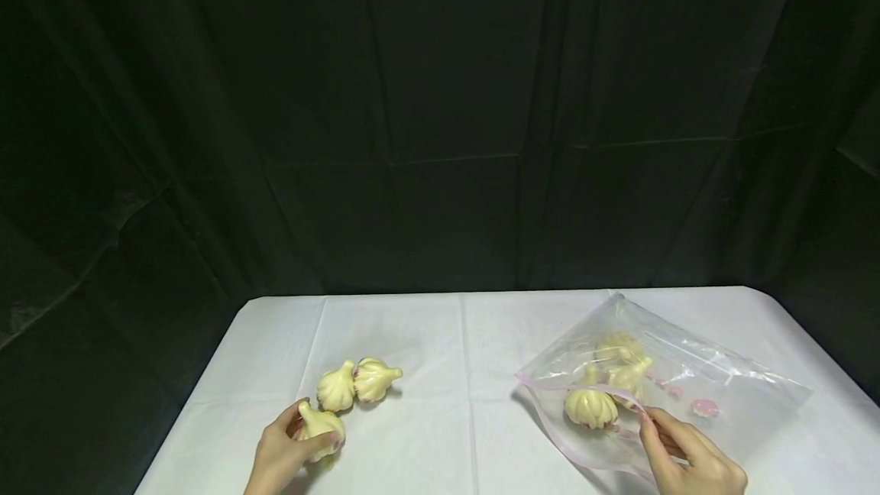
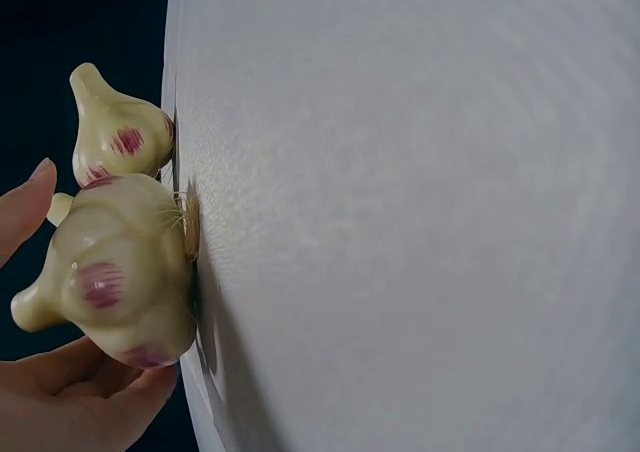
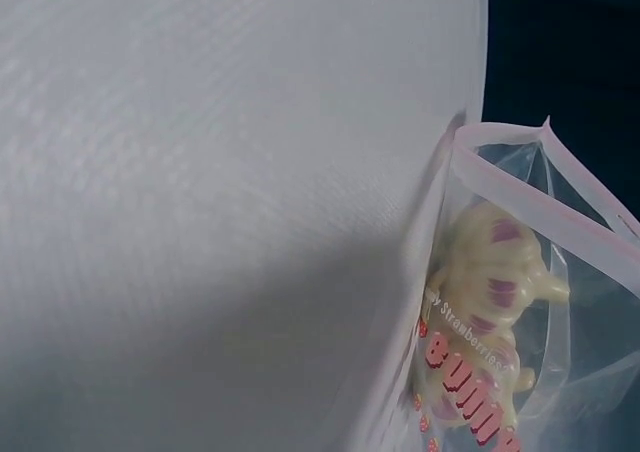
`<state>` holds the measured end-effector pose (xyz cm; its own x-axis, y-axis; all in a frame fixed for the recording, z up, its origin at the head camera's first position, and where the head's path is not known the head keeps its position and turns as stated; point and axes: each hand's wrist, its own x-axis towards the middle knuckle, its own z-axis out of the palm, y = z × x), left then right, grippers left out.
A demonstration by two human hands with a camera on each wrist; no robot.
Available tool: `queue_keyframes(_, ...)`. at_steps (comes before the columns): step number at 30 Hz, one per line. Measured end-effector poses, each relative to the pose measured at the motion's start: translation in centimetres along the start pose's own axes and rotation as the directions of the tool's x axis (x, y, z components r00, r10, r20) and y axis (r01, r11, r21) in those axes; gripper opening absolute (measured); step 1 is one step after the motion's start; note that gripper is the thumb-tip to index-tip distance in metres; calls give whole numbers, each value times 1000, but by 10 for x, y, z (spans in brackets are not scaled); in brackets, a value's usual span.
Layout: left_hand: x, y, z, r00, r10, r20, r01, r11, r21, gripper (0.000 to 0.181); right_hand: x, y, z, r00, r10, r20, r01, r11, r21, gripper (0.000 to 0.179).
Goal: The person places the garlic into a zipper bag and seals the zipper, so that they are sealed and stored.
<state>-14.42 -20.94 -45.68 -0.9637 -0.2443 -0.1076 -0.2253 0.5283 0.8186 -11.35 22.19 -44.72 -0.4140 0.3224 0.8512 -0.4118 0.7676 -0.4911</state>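
In the head view my left hand [image 1: 287, 445] has its thumb and fingers around a cream garlic bulb [image 1: 320, 431]. The left wrist view shows this garlic bulb [image 2: 120, 272] with purple patches and pale roots close at the white cloth, fingertips [image 2: 150, 397] against its side. Just beyond it lie two more bulbs [image 1: 373, 380], side by side. My right hand [image 1: 690, 453] pinches the pink-edged rim of a clear zip bag [image 1: 729, 373], whose mouth gapes toward the left. Several garlic bulbs [image 1: 591, 408] lie inside, seen through the plastic.
A white cloth [image 1: 440, 418] covers the table, creased in places. Behind and at the sides hangs a dark curtain [image 1: 440, 136]. Pink lettering [image 3: 465, 387] and small strawberry prints mark the bag in the right wrist view.
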Motion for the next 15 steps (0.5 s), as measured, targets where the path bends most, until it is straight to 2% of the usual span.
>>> queue_keyframes(7, 1, -2, 1, 999, -41, 18, 40, 999, 37, 89, -1, -3, -1, 999, 34, 8, -34, 999, -36, 13)
queue_keyframes(11, 1, -3, 2, 998, -57, 29, 56, 997, 45, 92, 0, -2, -2, 999, 26, 28, -25, 999, -41, 13)
queue_keyframes(15, 2, -2, 2, 997, -70, 41, 67, 996, 59, 94, 0, 0, -1, 1000, 4, 12, -4, 1000, -23, 11)
